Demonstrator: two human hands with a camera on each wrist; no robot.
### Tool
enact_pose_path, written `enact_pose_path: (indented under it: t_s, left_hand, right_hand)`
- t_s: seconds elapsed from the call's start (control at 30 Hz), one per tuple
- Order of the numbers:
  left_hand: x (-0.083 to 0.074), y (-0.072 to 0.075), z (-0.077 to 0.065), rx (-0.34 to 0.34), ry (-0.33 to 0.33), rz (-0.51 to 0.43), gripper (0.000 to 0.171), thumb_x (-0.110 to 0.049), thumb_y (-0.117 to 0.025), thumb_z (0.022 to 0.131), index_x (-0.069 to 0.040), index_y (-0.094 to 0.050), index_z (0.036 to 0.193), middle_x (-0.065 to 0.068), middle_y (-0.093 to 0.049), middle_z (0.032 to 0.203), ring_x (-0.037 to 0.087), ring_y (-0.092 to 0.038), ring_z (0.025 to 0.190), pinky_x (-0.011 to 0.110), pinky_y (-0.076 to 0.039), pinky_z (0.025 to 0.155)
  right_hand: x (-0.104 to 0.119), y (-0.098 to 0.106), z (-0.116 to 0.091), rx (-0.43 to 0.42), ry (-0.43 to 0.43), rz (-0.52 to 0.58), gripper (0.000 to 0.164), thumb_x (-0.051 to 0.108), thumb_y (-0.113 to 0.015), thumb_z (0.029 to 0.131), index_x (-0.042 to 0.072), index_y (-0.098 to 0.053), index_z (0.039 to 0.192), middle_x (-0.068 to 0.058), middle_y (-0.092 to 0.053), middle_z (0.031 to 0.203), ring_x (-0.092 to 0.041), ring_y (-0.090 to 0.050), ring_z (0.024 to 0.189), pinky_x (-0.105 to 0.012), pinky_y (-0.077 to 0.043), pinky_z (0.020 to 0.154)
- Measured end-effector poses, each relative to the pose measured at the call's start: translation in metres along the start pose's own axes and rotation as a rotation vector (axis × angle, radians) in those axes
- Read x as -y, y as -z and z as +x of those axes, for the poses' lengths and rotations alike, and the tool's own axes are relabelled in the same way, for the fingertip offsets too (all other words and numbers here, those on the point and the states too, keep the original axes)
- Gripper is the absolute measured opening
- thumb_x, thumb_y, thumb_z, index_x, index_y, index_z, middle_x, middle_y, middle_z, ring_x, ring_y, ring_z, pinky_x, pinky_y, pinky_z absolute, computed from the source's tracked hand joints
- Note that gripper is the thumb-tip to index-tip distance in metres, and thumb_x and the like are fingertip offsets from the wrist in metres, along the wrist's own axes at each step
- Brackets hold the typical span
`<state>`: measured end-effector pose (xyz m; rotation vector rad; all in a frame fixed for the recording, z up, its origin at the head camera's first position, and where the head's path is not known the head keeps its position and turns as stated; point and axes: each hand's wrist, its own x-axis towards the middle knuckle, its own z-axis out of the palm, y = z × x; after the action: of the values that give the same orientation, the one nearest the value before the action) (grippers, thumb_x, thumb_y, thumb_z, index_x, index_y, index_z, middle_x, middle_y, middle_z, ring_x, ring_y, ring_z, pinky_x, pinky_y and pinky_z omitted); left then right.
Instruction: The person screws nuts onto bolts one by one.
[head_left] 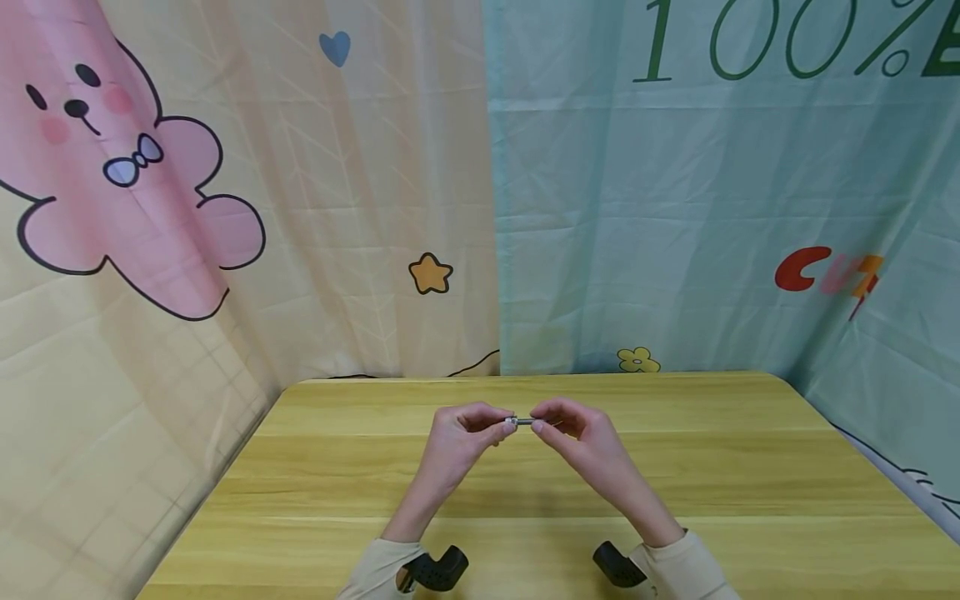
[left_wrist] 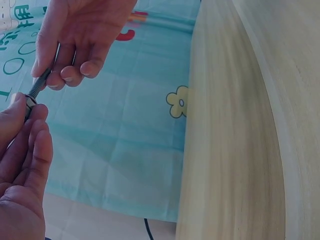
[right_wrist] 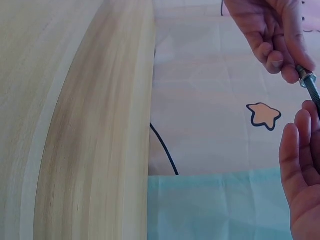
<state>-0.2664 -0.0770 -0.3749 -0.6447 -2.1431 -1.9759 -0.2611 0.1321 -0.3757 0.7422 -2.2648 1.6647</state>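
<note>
A silver threaded bolt [head_left: 524, 422] is held level in the air over the table, between my two hands. On it sits a shiny nut with a washer-like rim [right_wrist: 307, 80]. My left hand [head_left: 467, 437] pinches the bolt at the nut end between thumb and fingers, which partly cover the nut. With thumb and forefinger my right hand [head_left: 583, 435] grips the other end of the threaded shaft [left_wrist: 37, 88], hiding its tip. A short stretch of bare thread shows between the two hands.
The wooden table [head_left: 315, 500] spreads out under both hands. Behind it hang a beige curtain [head_left: 360, 208] and a blue-green curtain [head_left: 645, 208] with printed figures. Black wrist devices [head_left: 441, 569] sit at both sleeve cuffs.
</note>
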Motion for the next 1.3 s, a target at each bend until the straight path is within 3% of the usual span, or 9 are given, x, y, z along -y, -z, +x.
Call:
enact_pose_path:
  t_s: [0.3, 0.53, 0.77, 0.97, 1.2, 1.3]
  left_hand:
    - [0.006, 0.002, -0.001, 0.000, 0.029, -0.013, 0.015, -0.018, -0.079, 0.085, -0.007, -0.078, 0.096, 0.009, -0.072, 0.088, 0.040, -0.062, 0.080, 0.029, -0.053, 0.068]
    - [0.009, 0.002, -0.004, 0.001, 0.056, -0.014, 0.014, -0.014, -0.079, 0.085, -0.005, -0.077, 0.096, 0.009, -0.072, 0.086, 0.022, -0.064, 0.074, 0.032, -0.055, 0.069]
    - [0.014, 0.002, -0.003, 0.033, 0.090, 0.013, 0.016, -0.017, -0.078, 0.086, -0.006, -0.077, 0.098, 0.008, -0.072, 0.088, 0.023, -0.063, 0.076, 0.030, -0.053, 0.068]
    - [0.022, 0.005, 0.001, 0.052, 0.124, 0.034, 0.016, -0.016, -0.077, 0.087, -0.005, -0.076, 0.099, 0.008, -0.072, 0.085, 0.018, -0.063, 0.072, 0.034, -0.054, 0.068]
    - [0.032, 0.012, 0.016, 0.068, 0.147, 0.082, 0.016, -0.015, -0.077, 0.087, -0.005, -0.075, 0.100, 0.012, -0.072, 0.090, 0.020, -0.064, 0.074, 0.044, -0.054, 0.073]
    - [0.039, 0.015, 0.022, 0.078, 0.158, 0.104, 0.015, -0.012, -0.076, 0.087, -0.005, -0.075, 0.100, 0.012, -0.072, 0.090, 0.019, -0.064, 0.073, 0.042, -0.055, 0.072]
  right_hand:
    - [-0.003, -0.002, -0.001, 0.016, -0.019, 0.011, 0.013, 0.024, -0.069, 0.094, 0.015, -0.069, 0.104, -0.001, -0.068, 0.098, -0.019, -0.065, 0.092, -0.033, -0.053, 0.084]
    - [-0.004, -0.005, -0.005, 0.006, -0.053, -0.013, 0.011, 0.024, -0.069, 0.094, 0.016, -0.069, 0.102, -0.001, -0.068, 0.099, -0.017, -0.064, 0.091, -0.033, -0.053, 0.084]
    - [-0.007, -0.006, -0.007, 0.001, -0.081, -0.048, 0.009, 0.022, -0.070, 0.094, 0.017, -0.069, 0.101, 0.002, -0.068, 0.095, -0.016, -0.064, 0.088, -0.032, -0.053, 0.080]
    - [-0.016, -0.009, -0.003, 0.017, -0.124, -0.061, 0.008, 0.019, -0.070, 0.093, 0.015, -0.070, 0.100, -0.001, -0.068, 0.094, -0.026, -0.065, 0.089, -0.031, -0.053, 0.078]
    - [-0.027, -0.011, 0.016, 0.042, -0.153, -0.115, 0.008, 0.017, -0.070, 0.093, 0.012, -0.070, 0.099, -0.005, -0.069, 0.094, -0.019, -0.065, 0.084, -0.034, -0.052, 0.074]
    - [-0.034, -0.013, 0.022, 0.060, -0.179, -0.120, 0.006, 0.015, -0.070, 0.093, 0.011, -0.070, 0.098, -0.006, -0.070, 0.093, -0.018, -0.064, 0.083, -0.035, -0.052, 0.072]
